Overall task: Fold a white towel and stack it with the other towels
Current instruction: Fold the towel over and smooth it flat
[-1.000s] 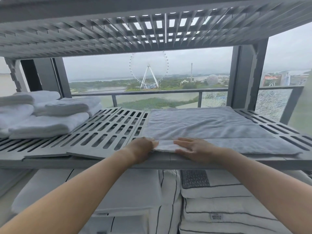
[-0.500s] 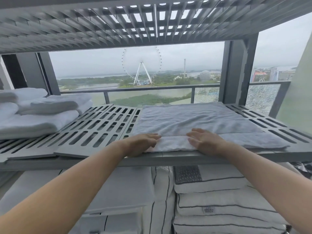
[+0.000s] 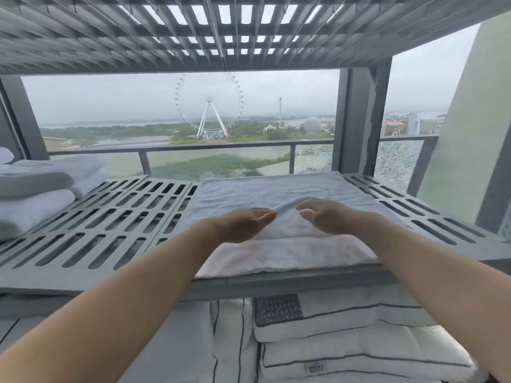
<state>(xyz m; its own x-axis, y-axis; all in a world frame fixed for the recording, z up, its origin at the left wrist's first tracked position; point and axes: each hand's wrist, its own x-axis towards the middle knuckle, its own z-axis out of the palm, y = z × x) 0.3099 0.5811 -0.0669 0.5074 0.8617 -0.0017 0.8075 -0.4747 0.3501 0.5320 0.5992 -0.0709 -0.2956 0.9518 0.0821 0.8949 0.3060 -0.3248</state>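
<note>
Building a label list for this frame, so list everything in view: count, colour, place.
white towel: 1, white, spread flat on the right half of the middle shelf
folded towels: at least 3, white, stacked at the shelf's left end
slotted shelf: 1, grey, middle tier
upper shelf: 1, grey, slatted, overhead
pillows: several, white with dark piping, on the tier below
railing: 1, dark grey, behind the shelf
cracked glass panel: 1, clear, under the railing at right
Ferris wheel: 1, white, far outside
left hand: 1, bare, fingers straight, at the towel's middle
right hand: 1, bare, fingers straight, beside the left hand
</note>
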